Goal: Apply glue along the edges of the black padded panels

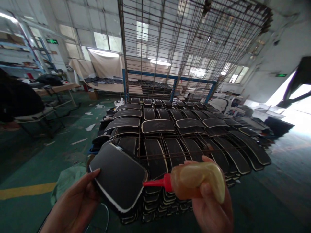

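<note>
My left hand (84,194) grips the left edge of a black padded panel (119,176) with a pale rim, its thumb on top and its fingers underneath. The panel is tilted toward me at the lower left. My right hand (211,197) is wrapped around a soft squeeze bottle (194,181) of amber liquid, lying sideways in the grip. The bottle's red nozzle (155,183) points left, and its tip meets the panel's right edge. Behind and below both hands, similar black panels (157,126) lie in rows and stacks on a wire rack.
A raised wire grid (167,38) leans up behind the stacks on a blue frame (175,87). To the left, a person in dark clothing (19,94) sits by a worktable (58,88). Paper scraps (90,127) and a green bag (69,178) lie on the green floor.
</note>
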Demonstrator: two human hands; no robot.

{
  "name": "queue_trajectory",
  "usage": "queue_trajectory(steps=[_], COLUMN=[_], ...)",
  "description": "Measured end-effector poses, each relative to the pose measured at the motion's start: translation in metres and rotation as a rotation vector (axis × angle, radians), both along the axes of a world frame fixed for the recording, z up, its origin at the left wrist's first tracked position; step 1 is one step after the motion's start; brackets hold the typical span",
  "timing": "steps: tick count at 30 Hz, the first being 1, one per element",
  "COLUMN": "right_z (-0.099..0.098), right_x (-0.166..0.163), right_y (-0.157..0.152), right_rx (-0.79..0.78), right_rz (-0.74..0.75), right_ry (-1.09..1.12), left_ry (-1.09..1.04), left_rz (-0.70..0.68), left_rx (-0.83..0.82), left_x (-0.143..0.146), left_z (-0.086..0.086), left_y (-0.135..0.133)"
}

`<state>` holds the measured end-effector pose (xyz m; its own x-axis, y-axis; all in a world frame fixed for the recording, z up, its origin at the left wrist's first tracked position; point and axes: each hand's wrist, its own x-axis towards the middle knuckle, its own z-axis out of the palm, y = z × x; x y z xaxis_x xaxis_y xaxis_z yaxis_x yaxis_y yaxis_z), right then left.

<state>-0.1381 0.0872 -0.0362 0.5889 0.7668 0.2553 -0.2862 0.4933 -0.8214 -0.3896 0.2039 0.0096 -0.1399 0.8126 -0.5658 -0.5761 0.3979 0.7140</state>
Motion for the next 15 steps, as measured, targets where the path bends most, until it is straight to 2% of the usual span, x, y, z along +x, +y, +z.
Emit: queue_trajectory(steps=[3,7,12,15], right_z=[0.001,0.001,0.000,0.004], right_x=[-0.011,-0.025,-0.034,-0.027], right_y=[-0.004,-0.007,-0.009,-0.005], right_rx=[-0.043,0.010,0.035,0.002], right_rz=[-0.003,0.003,0.076,0.045], right_ry=[0.038,-0.029,-0.048,-0.032], left_ry=[-0.032,-0.067,-0.066,-0.069], left_rz=[0.098,0.169,0.165,0.195], left_rx=[-0.058,-0.074,-0.027,-0.050], left_x=[0.006,0.010,0.009,0.007], left_z=[0.010,0.018,0.016,0.012], left_y=[-0.003,-0.008,-0.014,-0.018])
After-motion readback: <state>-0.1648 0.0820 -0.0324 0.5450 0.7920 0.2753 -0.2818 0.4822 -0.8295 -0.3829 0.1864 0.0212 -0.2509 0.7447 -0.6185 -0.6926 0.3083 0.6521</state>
